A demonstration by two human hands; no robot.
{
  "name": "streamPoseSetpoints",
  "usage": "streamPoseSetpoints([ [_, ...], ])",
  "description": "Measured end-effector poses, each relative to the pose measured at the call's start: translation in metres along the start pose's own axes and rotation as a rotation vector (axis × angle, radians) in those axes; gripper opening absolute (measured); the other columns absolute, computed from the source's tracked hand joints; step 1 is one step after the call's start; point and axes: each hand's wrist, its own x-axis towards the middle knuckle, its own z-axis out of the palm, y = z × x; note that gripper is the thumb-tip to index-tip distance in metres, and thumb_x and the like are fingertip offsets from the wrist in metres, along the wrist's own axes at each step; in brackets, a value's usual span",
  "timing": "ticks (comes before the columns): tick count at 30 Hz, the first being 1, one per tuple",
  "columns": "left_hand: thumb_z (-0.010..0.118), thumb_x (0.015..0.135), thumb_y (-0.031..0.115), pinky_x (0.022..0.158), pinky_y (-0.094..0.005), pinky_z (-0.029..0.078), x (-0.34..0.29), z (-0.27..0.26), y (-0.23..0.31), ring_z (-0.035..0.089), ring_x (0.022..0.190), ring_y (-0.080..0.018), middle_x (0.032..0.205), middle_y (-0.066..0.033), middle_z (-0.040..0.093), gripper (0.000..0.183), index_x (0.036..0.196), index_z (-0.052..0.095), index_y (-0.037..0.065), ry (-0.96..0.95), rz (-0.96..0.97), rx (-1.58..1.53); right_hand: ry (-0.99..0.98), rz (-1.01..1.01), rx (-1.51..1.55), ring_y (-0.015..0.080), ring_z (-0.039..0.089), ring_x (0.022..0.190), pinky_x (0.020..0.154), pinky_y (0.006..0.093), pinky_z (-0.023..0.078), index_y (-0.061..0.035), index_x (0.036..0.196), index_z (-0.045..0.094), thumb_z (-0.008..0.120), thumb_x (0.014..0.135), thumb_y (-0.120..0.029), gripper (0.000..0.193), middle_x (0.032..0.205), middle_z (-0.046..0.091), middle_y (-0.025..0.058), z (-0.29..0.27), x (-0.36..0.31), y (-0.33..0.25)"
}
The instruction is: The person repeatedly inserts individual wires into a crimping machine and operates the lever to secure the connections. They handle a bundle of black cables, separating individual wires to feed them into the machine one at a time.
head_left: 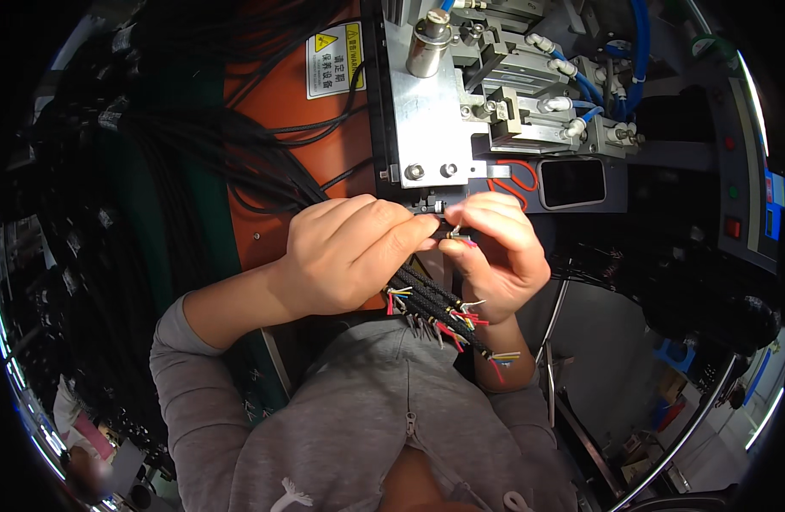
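Observation:
In front of the machine's metal block, my left hand point(345, 252) pinches a black cable close to its stripped end, thumb and forefinger together. My right hand point(503, 252) faces it from the right, with its thumb and forefinger closed around the thin coloured wires point(467, 241) that fan out of this end. Most of the held cable is hidden by my left hand. Below both hands lies a bundle of black braided cables point(431, 305), their stripped ends showing red, yellow, white and blue wires point(469, 319). A small black fixture point(428, 206) sits just beyond my fingertips.
A silver plate point(426, 111) with bolts stands ahead, beside pneumatic cylinders point(525, 119) with blue hoses point(638, 51). A phone point(571, 183) and a red cord point(520, 177) lie to the right. Black cables point(213, 141) cross the orange surface point(273, 235) at left.

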Motion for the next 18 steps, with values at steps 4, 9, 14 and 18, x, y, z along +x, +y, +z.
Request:
streamPoseSetpoints([
  [4, 0.069, 0.074, 0.015, 0.043, -0.0245, 0.041, -0.001, 0.001, 0.000, 0.055, 0.054, -0.0122, 0.068, -0.0018, 0.054, 0.016, 0.085, 0.063, 0.004, -0.004, -0.028, -0.006, -0.084, 0.026, -0.052, 0.0214, 0.062, 0.076, 0.072, 0.0290, 0.048, 0.0005, 0.084, 0.068, 0.077, 0.068, 0.001, 0.018, 0.079, 0.066, 0.0100, -0.003, 0.005, 0.004],
  [9, 0.070, 0.072, 0.007, 0.044, -0.0275, 0.043, -0.002, 0.001, 0.003, 0.055, 0.053, -0.0166, 0.067, -0.0059, 0.053, 0.014, 0.083, 0.063, 0.000, -0.085, -0.111, -0.071, 0.033, 0.091, -0.174, 0.0192, 0.061, 0.074, 0.065, 0.0281, 0.047, -0.0005, 0.078, 0.068, 0.079, 0.065, 0.003, 0.018, 0.076, 0.065, 0.0084, 0.001, 0.000, 0.002],
  [14, 0.069, 0.069, 0.004, 0.046, -0.0280, 0.044, -0.005, 0.001, 0.007, 0.057, 0.059, -0.0165, 0.072, -0.0053, 0.055, 0.020, 0.088, 0.066, 0.000, -0.203, -0.117, 0.029, -0.147, -0.024, -0.561, 0.0201, 0.057, 0.068, 0.062, 0.0303, 0.045, -0.0020, 0.074, 0.064, 0.079, 0.066, -0.001, 0.017, 0.072, 0.062, 0.0075, -0.012, 0.004, -0.006],
  [18, 0.068, 0.068, 0.005, 0.044, -0.0245, 0.042, -0.009, 0.006, 0.006, 0.053, 0.058, -0.0115, 0.073, -0.0008, 0.056, 0.029, 0.097, 0.069, 0.004, -0.141, -0.033, 0.078, -0.354, 0.603, -0.149, 0.0133, 0.055, 0.070, 0.063, 0.0268, 0.043, 0.0010, 0.077, 0.063, 0.071, 0.075, 0.000, 0.009, 0.072, 0.059, 0.0055, -0.038, 0.009, -0.011],
])
